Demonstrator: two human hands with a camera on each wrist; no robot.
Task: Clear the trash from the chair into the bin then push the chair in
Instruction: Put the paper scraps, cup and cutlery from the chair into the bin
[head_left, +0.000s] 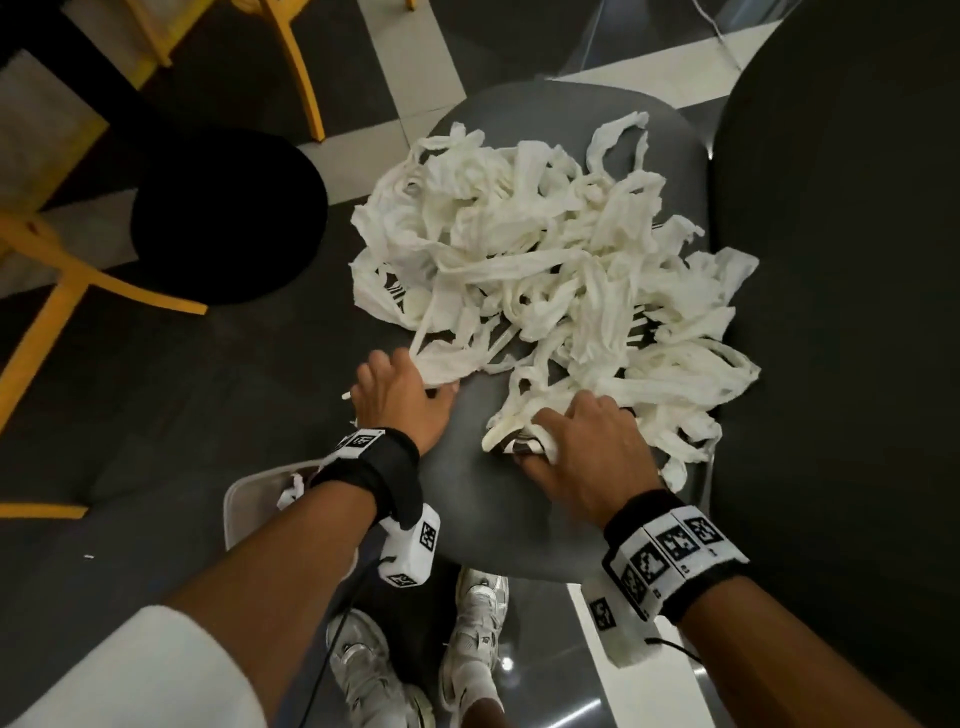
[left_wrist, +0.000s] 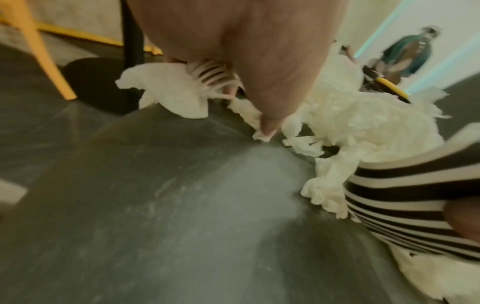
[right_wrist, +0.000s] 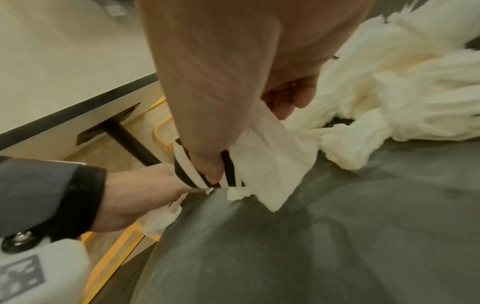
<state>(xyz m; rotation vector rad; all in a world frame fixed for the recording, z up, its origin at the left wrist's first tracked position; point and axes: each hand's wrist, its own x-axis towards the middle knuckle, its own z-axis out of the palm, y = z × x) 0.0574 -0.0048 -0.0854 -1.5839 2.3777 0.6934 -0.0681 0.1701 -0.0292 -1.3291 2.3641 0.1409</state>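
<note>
Both hands work the near edge of the tissue strips (head_left: 545, 270) on the grey chair seat (head_left: 478, 499): right hand (head_left: 587, 447) pinches a striped wrapper (head_left: 519, 444) with tissue, left hand (head_left: 402, 397) curls round strips, likely gathering handfuls for the bin (head_left: 244, 499) below.

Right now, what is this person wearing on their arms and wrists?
Both hands are bare. The left hand has a black fabric wristband carrying a white box-shaped camera unit printed with black-and-white square markers, and a thin black cable. The right hand has a matching black band with marker blocks. A white sleeve covers the upper left arm.
</note>
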